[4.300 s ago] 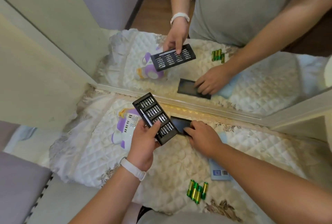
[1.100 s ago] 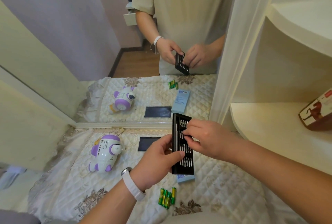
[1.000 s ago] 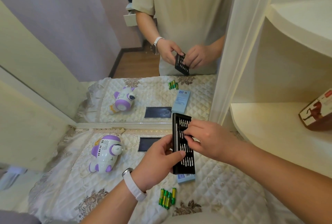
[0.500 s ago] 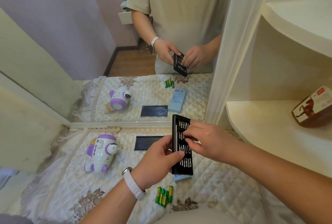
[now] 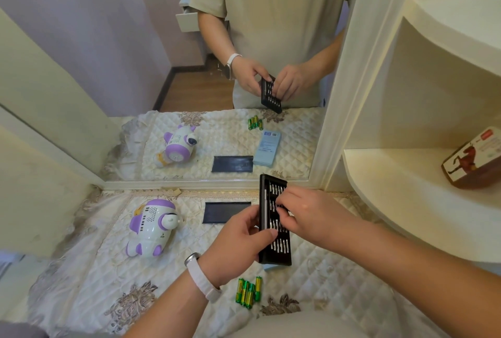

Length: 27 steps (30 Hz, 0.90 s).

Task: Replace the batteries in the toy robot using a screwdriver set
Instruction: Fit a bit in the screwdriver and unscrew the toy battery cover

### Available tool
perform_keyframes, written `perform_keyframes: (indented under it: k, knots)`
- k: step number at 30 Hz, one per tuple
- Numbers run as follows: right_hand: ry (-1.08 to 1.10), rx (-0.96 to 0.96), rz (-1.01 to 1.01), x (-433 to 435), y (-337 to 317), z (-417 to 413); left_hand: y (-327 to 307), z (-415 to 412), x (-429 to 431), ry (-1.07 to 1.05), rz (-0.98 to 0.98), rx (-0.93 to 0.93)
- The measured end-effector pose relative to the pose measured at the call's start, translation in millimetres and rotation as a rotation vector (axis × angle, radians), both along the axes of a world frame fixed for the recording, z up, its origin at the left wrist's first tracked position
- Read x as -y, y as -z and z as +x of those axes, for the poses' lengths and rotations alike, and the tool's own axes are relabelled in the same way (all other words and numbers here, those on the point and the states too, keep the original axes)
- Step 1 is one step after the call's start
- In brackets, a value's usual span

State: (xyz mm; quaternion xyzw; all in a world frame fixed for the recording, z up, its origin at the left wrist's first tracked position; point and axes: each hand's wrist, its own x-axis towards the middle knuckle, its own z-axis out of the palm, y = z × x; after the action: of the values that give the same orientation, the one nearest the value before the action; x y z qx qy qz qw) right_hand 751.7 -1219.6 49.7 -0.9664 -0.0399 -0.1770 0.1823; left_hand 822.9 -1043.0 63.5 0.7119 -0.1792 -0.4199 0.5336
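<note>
My left hand (image 5: 238, 245) grips a black tray of screwdriver bits (image 5: 275, 252) from its left edge and holds it above the quilted tabletop. My right hand (image 5: 303, 215) rests on the tray's middle rows, fingertips pinched at the bits; whether one is lifted out is hidden. The white and purple toy robot (image 5: 151, 226) lies on the cloth to the left. Several green batteries (image 5: 248, 291) lie near the front edge. The tray's black lid (image 5: 226, 211) lies flat by the mirror.
A mirror (image 5: 217, 66) stands behind the table and repeats everything. A blue box (image 5: 271, 266) peeks out under the tray. Cream shelves (image 5: 406, 175) rise at the right, with a brown box (image 5: 474, 161) on one. The quilted cloth (image 5: 95, 270) covers the table.
The view rose from the table toward the mirror. The bit tray turned upright in my left hand and my right hand moved from the lid onto the bits.
</note>
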Motion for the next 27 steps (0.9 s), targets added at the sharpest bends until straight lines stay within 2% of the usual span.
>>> perform_keyframes:
  k: [8, 18, 27]
  knots:
    - [-0.013, -0.003, 0.019, -5.3, 1.1, -1.9, 0.4, -1.7, -5.2, -0.03, -0.011, -0.035]
    - [-0.048, -0.17, 0.017, -3.3, -5.3, -2.7, -0.3, -8.9, -9.3, 0.002, -0.003, -0.016]
    - [0.004, -0.011, 0.064, -13.1, 1.3, -8.3, -1.4, -7.6, -10.0, 0.025, 0.003, 0.053]
